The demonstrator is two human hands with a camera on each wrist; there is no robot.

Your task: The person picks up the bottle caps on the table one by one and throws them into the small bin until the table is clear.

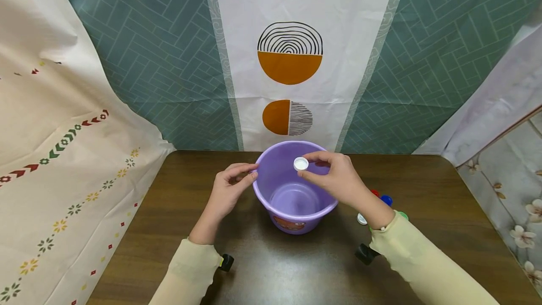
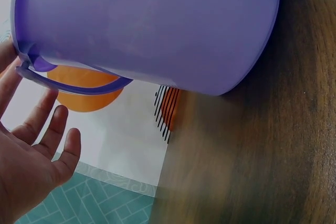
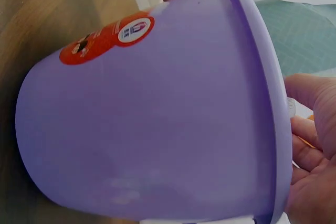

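Note:
A purple bucket with an orange-red label stands upright on the brown table. At its left rim, the left hand pinches the edge with thumb and forefinger; the left wrist view shows the other fingers spread beside the bucket's purple handle. Over the bucket's opening, the right hand holds a white bottle cap between thumb and fingertips, its hollow side facing the head camera. In the right wrist view the bucket wall covers most of the picture, and only a sliver of the cap shows past the rim.
Several loose caps lie right of the bucket, partly behind the right forearm: a red cap, a blue cap, a white cap and green ones. A patterned curtain hangs behind the table's far edge.

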